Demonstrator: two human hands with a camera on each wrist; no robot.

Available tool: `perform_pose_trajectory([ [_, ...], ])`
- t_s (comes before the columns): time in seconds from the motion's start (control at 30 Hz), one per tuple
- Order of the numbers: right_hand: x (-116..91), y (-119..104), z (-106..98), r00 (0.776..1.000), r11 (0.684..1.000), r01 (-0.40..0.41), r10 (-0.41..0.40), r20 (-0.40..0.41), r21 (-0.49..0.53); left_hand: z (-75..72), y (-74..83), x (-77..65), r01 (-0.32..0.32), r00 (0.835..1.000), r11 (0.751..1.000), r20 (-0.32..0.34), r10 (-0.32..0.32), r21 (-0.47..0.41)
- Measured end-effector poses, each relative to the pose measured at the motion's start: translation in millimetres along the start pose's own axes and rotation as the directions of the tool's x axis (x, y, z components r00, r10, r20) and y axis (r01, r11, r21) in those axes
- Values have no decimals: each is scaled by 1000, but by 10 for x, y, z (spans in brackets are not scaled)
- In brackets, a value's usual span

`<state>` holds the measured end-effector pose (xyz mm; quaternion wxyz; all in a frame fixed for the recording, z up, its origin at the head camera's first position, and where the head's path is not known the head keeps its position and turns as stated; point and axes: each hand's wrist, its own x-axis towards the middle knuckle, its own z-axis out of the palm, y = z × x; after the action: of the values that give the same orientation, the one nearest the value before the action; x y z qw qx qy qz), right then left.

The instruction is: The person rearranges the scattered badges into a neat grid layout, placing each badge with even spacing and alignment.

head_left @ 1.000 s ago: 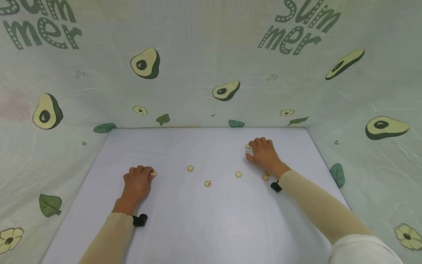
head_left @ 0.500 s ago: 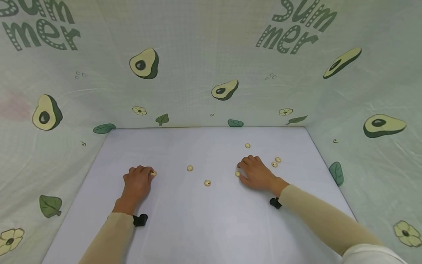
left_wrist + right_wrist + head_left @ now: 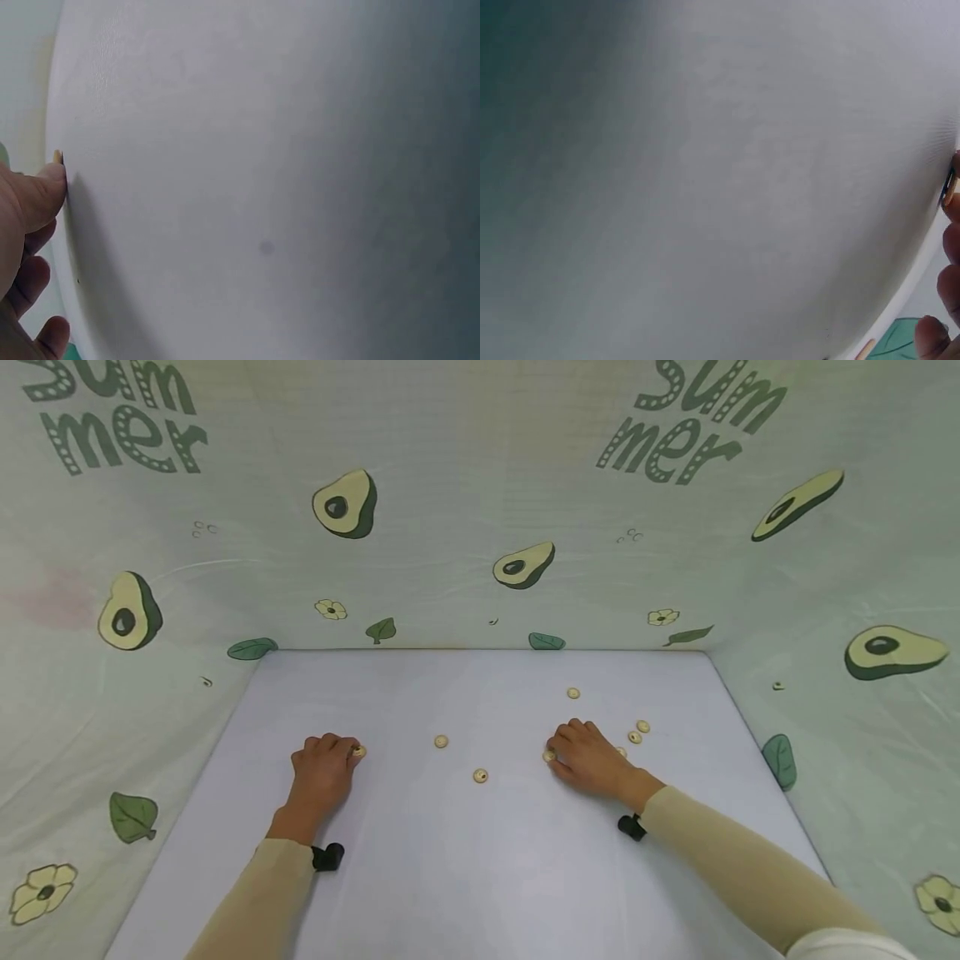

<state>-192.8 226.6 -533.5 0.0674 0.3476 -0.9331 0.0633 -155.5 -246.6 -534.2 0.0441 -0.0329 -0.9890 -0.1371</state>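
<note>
My left hand rests on the left of the white table and pinches a small round wooden disc between thumb and fingers. The left wrist view shows this disc edge-on at the thumb tip. On the right, my right hand holds another disc at its left edge between thumb and forefinger. Its thin edge shows between the fingertips in the right wrist view. One more disc peeks out behind the right hand, partly hidden.
Between the hands lie two discs, one farther back and one nearer. A disc lies beyond the right hand, and two touch or nearly touch to its right. A patterned cloth surrounds the white table.
My right hand has left the far disc, come nearer and slightly left, and closed its fingers on another disc. The left hand keeps its hold; the head view has shifted slightly.
</note>
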Motion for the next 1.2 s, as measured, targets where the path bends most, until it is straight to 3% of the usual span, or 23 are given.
perform_pose_trajectory([
  [0.57, 18, 38, 0, 999, 1000, -19, 19, -28, -18, 10, -8, 14, 0, 1000, 1000, 12, 0, 0],
  [0.93, 38, -5, -31, 999, 999, -42, 43, 8, -17, 8, 0, 6, -3, 1000, 1000, -1, 3, -8],
  [1.2, 66, 8, -22, 1000, 999, -15, 15, -15, -30, -32, 32, -1, 12, 1000, 1000, 9, -12, -12],
])
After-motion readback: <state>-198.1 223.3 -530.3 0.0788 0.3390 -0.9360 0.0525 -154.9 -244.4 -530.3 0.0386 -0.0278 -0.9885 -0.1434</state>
